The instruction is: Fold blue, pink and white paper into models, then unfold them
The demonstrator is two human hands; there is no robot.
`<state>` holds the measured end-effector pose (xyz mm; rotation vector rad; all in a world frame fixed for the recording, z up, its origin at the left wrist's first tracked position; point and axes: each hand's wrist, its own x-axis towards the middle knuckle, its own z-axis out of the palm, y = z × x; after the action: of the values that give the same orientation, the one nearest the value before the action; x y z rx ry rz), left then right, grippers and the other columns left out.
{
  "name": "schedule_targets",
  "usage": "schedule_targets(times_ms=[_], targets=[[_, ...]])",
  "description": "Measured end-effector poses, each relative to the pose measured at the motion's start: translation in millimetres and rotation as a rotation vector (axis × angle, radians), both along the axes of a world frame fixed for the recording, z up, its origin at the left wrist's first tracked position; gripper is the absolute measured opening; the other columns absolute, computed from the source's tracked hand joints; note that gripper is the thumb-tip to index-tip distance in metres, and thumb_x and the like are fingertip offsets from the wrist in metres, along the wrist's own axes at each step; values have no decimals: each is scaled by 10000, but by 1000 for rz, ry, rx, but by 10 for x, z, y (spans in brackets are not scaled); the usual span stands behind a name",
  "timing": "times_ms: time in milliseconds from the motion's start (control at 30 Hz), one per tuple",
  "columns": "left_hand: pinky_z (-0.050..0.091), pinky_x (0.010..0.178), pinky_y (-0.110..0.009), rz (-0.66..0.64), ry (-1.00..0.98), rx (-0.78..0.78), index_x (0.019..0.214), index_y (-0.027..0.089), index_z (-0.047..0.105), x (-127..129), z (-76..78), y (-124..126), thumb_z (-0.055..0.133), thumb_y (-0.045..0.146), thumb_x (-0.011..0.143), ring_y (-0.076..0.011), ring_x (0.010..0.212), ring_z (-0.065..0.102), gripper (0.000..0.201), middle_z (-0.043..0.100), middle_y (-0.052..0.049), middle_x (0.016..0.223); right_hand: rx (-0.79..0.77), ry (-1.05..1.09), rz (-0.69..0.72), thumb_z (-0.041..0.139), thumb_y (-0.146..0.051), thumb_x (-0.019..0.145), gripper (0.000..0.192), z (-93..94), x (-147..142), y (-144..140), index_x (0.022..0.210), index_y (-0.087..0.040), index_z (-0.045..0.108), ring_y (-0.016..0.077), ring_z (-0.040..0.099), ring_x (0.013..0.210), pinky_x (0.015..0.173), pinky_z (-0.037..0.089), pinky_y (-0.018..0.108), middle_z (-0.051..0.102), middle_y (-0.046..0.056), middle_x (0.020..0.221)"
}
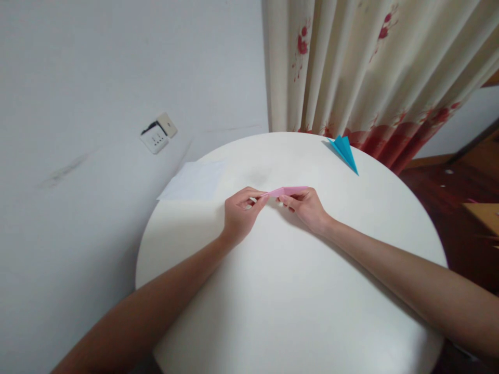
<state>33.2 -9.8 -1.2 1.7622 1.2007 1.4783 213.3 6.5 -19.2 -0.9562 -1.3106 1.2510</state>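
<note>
A narrow piece of folded pink paper (287, 191) is held between my two hands, above the middle of the white round table (268, 291). My left hand (242, 212) pinches its left end between thumb and fingers. Around its right part, my right hand (306, 206) is closed, thumb in front and fingers partly hidden behind the paper. Farther back on the right, near the table's edge, lies a blue paper plane (344, 152) with its point toward me. How the pink paper is folded underneath is hidden by my fingers.
White paper sheets (193, 181) lie at the table's left edge, slightly overhanging. A wall with a socket (155, 138) borders the left side. A cream curtain with red flowers (351, 67) hangs behind the table. Part of a wooden piece of furniture (483, 215) shows at right.
</note>
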Motion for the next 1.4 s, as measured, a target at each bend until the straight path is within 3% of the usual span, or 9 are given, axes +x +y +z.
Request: schedule_targets(times_ms=[300,600,900,1100,1267,1400], targets=[[459,642,-276,-54,7,91,842,230,782,-19,2,1,739,294,804,-163,764,611,86,691,-50,825,62,-17,30,776,-332,706,192,117,-8,-73,792,-161,785,106,440,543,510,331,265,627,8,613],[496,708,-305,-78,28,115,839,245,793,-46,-3,7,722,302,831,-173,776,625,91,702,-52,812,74,-16,30,768,-318,717,167,99,-2,-65,805,-178,791,120,493,574,526,360,266,646,13,643],[458,634,-258,-132,4,228,865,231,791,-40,-19,32,719,218,842,-138,728,612,77,691,-36,783,91,-40,35,786,-387,715,249,74,1,-46,801,-154,779,114,481,570,525,364,263,635,16,633],[455,623,-243,-112,-32,95,912,206,781,-24,-68,73,735,248,827,-153,815,633,105,699,-62,898,109,-87,53,774,-412,738,275,41,12,-48,752,-138,757,117,480,586,560,372,279,623,13,620],[447,655,-258,-202,-32,-8,799,185,779,-14,-51,66,746,266,814,-141,730,613,88,692,-43,784,146,-146,138,744,-438,778,304,6,7,-70,809,-136,760,116,470,591,552,346,272,604,-2,620],[404,617,-245,-155,-71,-72,756,169,762,-25,-58,73,740,294,817,-123,693,570,141,668,-26,753,161,-57,125,768,-404,756,281,41,-5,-68,857,-143,746,125,520,664,605,385,271,647,14,734]])
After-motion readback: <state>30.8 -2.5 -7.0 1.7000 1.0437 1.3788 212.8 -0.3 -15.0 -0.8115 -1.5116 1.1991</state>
